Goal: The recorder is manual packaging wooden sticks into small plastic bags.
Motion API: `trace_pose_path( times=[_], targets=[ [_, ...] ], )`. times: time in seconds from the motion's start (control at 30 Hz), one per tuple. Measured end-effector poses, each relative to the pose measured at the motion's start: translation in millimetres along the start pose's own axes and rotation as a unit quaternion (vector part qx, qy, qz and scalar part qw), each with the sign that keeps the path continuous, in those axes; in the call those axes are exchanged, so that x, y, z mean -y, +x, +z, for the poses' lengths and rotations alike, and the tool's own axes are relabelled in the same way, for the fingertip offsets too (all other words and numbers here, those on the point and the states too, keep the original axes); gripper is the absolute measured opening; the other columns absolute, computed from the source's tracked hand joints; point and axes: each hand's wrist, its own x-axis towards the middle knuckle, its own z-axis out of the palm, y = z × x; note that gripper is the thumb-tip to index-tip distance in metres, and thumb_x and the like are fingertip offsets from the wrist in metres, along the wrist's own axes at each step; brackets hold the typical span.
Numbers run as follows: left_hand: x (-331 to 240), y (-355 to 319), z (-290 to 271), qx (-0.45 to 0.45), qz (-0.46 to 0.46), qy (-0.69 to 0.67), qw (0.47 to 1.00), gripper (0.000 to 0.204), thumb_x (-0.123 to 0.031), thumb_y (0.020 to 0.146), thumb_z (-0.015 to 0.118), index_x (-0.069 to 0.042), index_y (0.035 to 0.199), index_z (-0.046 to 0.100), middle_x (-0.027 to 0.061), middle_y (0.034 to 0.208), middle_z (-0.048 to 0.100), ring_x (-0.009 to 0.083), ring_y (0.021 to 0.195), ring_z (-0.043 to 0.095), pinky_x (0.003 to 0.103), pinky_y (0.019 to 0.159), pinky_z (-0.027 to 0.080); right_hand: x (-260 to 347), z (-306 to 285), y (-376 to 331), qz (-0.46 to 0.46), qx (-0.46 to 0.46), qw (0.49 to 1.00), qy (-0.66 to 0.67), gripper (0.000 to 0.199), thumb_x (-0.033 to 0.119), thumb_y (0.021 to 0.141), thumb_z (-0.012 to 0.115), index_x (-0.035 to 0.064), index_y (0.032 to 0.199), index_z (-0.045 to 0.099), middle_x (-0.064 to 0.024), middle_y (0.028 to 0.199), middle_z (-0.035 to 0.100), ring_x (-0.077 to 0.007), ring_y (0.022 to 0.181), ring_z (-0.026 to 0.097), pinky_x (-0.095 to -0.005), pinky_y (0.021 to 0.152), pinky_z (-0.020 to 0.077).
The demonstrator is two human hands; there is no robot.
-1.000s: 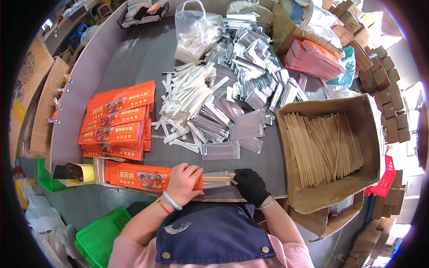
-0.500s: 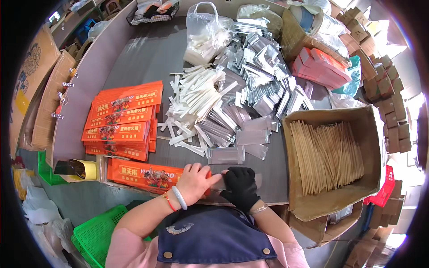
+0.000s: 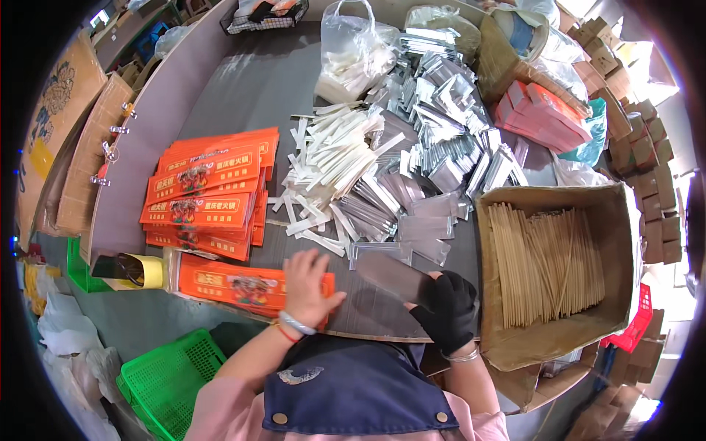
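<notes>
My left hand [image 3: 307, 288] lies over the right end of a stack of long orange printed sleeves [image 3: 232, 285] at the table's front edge. Its fingers are stretched and the thumb is apart, slightly blurred. In a black fingerless glove, my right hand [image 3: 450, 307] grips one end of a flat, greyish clear packet [image 3: 390, 275], blurred by motion. The packet tilts up to the left, beside a heap of similar clear packets [image 3: 426, 226]. Fanned orange sleeves [image 3: 213, 209] lie beyond my left hand. White paper-wrapped strips [image 3: 334, 154] are piled in the middle.
At the right stands a cardboard box [image 3: 555, 339] of thin wooden sticks [image 3: 548, 264]. A clear bag [image 3: 353, 37] of white strips and pink-orange bundles [image 3: 540, 117] are farther back. A yellow tape ring [image 3: 152, 271] is at the left corner, above a green basket [image 3: 173, 378].
My right hand has moved right, away from my left hand, and now holds the clear packet out to the side. My left hand has shifted slightly and its fingers have straightened.
</notes>
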Motion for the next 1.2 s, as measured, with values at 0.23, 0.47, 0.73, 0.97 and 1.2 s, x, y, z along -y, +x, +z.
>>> trace_pose_path(
  times=[0.23, 0.47, 0.73, 0.97, 1.2],
  targets=[
    [23, -18, -2, -0.012, -0.007, -0.111, 0.994, 0.090, -0.038, 0.056, 0.090, -0.003, 0.130, 0.054, 0.0137, 0.136, 0.048, 0.0374, 0.133, 0.037, 0.057, 0.113, 0.023, 4, 9, -13, -0.031, 0.101, 0.994, -0.017, 0.063, 0.039, 0.062, 0.082, 0.0109, 0.113, 0.058, -0.0085, 0.104, 0.059, -0.0289, 0.100, 0.056, -0.0442, 0.094, 0.0346],
    [24, -17, -4, 0.029, -0.030, -0.101, 0.994, 0.104, -0.041, 0.056, 0.091, -0.002, 0.141, 0.044, 0.0151, 0.145, 0.044, 0.0377, 0.140, 0.032, 0.054, 0.117, 0.017, 5, 25, -13, -0.085, 0.125, 0.988, 0.029, 0.062, 0.040, 0.065, 0.081, 0.0086, 0.113, 0.058, -0.0097, 0.104, 0.060, -0.0294, 0.099, 0.057, -0.0445, 0.093, 0.0360],
    [23, -19, -7, 0.022, -0.020, -0.060, 0.998, 0.108, -0.042, 0.057, 0.090, -0.001, 0.143, 0.039, 0.0163, 0.147, 0.041, 0.0401, 0.140, 0.029, 0.059, 0.115, 0.016, 3, 27, -10, -0.078, 0.146, 0.986, 0.037, 0.063, 0.041, 0.066, 0.080, 0.0088, 0.115, 0.058, -0.0097, 0.106, 0.060, -0.0282, 0.102, 0.057, -0.0443, 0.095, 0.0343],
    [24, -28, 2, 0.004, -0.057, -0.019, 0.998, 0.109, -0.049, 0.056, 0.089, -0.001, 0.142, 0.042, 0.0163, 0.148, 0.038, 0.0398, 0.141, 0.026, 0.061, 0.115, 0.011, 7, 12, -17, -0.061, 0.136, 0.989, -0.019, 0.063, 0.041, 0.063, 0.081, 0.0095, 0.112, 0.058, -0.0090, 0.102, 0.059, -0.0292, 0.097, 0.055, -0.0442, 0.092, 0.0346],
    [18, -28, -4, 0.007, -0.020, -0.027, 0.999, 0.106, -0.049, 0.057, 0.087, -0.002, 0.141, 0.041, 0.0172, 0.146, 0.038, 0.0417, 0.139, 0.027, 0.065, 0.112, 0.012, 5, 8, -24, -0.080, 0.118, 0.990, -0.026, 0.062, 0.042, 0.060, 0.081, 0.0091, 0.109, 0.060, -0.0094, 0.101, 0.060, -0.0304, 0.095, 0.055, -0.0441, 0.090, 0.0364]
  ],
)
